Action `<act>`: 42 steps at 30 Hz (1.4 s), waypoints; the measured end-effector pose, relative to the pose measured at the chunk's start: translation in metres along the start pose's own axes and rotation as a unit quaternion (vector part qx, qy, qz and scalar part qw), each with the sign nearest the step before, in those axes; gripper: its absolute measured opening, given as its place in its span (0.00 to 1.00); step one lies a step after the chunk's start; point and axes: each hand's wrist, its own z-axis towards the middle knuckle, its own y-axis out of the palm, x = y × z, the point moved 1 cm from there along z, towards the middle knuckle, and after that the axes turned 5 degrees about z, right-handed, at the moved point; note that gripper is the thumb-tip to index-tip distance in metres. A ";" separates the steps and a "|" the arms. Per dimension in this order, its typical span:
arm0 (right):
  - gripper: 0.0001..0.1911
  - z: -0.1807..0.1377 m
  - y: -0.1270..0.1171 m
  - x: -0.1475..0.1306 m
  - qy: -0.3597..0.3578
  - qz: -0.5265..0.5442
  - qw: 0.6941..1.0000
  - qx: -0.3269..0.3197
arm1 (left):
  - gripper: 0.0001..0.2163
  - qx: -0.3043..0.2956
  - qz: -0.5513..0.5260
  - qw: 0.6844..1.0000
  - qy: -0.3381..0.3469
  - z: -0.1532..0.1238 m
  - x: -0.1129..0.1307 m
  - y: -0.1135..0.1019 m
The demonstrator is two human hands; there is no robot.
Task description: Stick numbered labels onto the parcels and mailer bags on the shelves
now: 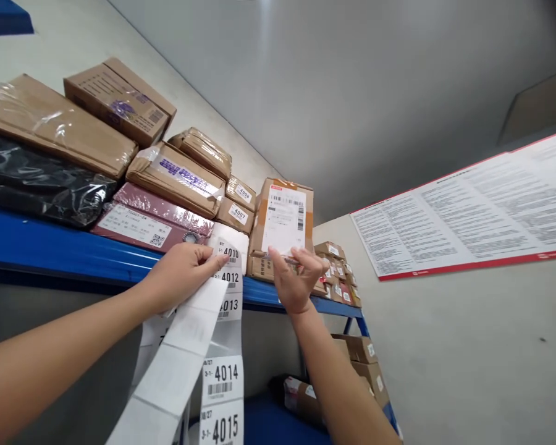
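Nearest you, a strip of numbered labels (222,380) hangs down, its readable numbers including 4010, 4012, 4014 and 4015; a blank-faced length (167,377) slants beside it. Your left hand (185,275) pinches the strip near its top between thumb and fingers. Your right hand (299,278) is raised, fingers partly curled, at the lower edge of a brown parcel (260,225) bearing a white shipping label (283,216); I cannot tell whether it grips anything. The parcel stands on a blue shelf (69,244), just right of small boxes (227,213) marked 4007 and 4008. Beyond, right, a red-edged notice (467,213) covers part of the wall (472,346).
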 end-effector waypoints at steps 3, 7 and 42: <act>0.19 -0.001 -0.009 -0.002 -0.038 0.004 0.999 0.018 | 0.20 -0.017 -0.005 1.000 -0.008 0.000 0.001 -0.001; 0.21 0.005 -0.013 -0.001 -0.064 0.043 0.997 0.026 | 0.19 -0.031 -0.013 0.999 -0.016 -0.001 0.000 -0.003; 0.32 0.103 0.196 0.046 0.302 0.224 0.878 -0.297 | 0.21 0.052 -0.021 0.997 0.053 -0.010 -0.011 0.005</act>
